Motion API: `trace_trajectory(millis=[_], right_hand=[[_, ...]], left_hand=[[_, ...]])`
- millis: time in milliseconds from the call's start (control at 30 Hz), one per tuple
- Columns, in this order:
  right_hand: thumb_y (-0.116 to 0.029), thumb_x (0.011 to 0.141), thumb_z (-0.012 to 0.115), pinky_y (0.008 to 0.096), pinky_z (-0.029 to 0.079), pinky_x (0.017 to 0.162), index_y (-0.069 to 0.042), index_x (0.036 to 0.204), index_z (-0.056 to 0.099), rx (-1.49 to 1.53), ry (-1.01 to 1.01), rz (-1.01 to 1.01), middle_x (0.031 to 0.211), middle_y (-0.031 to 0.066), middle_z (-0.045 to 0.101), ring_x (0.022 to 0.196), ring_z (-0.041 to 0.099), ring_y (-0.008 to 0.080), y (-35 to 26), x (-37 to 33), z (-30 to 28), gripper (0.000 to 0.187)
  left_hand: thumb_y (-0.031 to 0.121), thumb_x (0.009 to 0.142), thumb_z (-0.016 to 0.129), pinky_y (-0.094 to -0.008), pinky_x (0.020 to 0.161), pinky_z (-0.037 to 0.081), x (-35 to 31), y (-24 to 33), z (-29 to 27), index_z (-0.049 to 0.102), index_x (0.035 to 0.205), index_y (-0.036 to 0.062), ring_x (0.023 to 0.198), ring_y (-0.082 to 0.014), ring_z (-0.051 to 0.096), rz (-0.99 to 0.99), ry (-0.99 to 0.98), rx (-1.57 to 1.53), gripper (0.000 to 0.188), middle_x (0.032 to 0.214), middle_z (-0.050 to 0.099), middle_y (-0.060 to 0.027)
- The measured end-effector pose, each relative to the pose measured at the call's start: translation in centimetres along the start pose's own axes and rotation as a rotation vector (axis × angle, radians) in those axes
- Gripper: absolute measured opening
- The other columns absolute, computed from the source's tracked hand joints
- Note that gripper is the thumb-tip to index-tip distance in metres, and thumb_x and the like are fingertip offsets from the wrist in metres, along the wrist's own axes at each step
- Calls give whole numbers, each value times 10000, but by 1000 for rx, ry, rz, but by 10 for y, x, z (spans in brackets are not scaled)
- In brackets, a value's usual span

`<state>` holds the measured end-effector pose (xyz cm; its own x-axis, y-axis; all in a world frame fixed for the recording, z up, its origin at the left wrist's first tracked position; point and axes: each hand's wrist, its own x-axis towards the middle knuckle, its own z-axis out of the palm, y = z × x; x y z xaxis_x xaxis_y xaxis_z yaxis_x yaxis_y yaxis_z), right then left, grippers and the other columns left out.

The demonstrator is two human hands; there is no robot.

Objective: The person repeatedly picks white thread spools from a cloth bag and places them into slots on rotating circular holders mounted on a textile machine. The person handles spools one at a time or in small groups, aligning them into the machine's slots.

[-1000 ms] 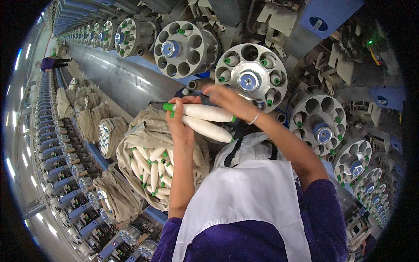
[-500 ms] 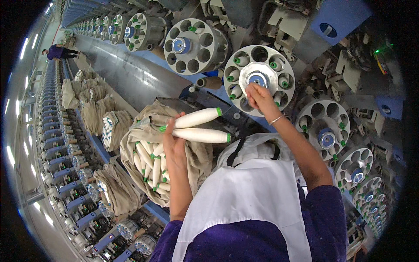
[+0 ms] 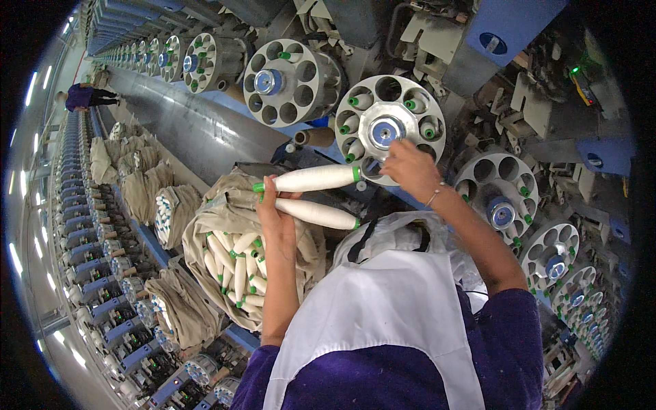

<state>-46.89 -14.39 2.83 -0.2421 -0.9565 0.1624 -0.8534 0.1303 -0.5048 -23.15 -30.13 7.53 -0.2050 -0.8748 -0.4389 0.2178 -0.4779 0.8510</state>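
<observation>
The left hand (image 3: pixel 277 212) is grasping two white yarn bobbins by their left ends, its fingers closed around them. The upper bobbin (image 3: pixel 318 179) and the lower bobbin (image 3: pixel 318 212) point right, slightly spread apart, with green tips showing; both are held above the right part of an open beige cloth sack (image 3: pixel 198 236), which holds a heap of similar bobbins (image 3: pixel 239 270).

The right hand (image 3: pixel 413 171), with a bracelet (image 3: pixel 433 198) at the wrist, is at the near edge of a round bobbin magazine (image 3: pixel 400 117). Its fingers are bent; I cannot tell whether they grasp anything. Green-tipped bobbins sit in several pockets around the magazine's blue hub (image 3: pixel 385 133).

A brown tube (image 3: pixel 314 138) lies just left of this magazine. A second magazine (image 3: pixel 292 83) stands farther left, and a third magazine (image 3: pixel 499 188) is to the right. More cloth sacks line the left side, and another person (image 3: pixel 82 98) is at the far left.
</observation>
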Motion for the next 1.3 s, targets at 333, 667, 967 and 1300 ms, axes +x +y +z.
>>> trace_trajectory(millis=[333,667,967,1300], right_hand=[[-267,1029,372,330,412,946,-17,1193,576,1441,34,497,1165,71,589,1088,538,179,20,25,-6,362],[-287,964,534,299,467,858,10,1311,458,1058,-764,134,1112,77,594,999,575,150,-52,28,36,463],[-451,968,448,395,440,573,-12,830,559,584,-357,174,615,127,553,530,550,256,-60,43,43,473],[-350,974,509,235,401,511,-102,776,489,2117,106,589,781,36,548,557,519,116,-38,39,44,318]], left_hand=[[10,847,605,-299,871,456,-19,-58,63,582,1102,13,1009,-171,583,518,-529,640,256,1085,621,-84],[208,933,587,-297,659,526,-14,38,44,498,1155,31,820,-216,640,245,-259,-168,297,992,612,-140],[254,947,567,-280,575,444,-33,45,20,524,1045,40,660,-171,560,571,46,-173,239,824,601,-100],[275,930,599,-284,731,467,-7,37,-36,544,1076,46,787,-177,577,346,106,-348,277,896,615,-83]])
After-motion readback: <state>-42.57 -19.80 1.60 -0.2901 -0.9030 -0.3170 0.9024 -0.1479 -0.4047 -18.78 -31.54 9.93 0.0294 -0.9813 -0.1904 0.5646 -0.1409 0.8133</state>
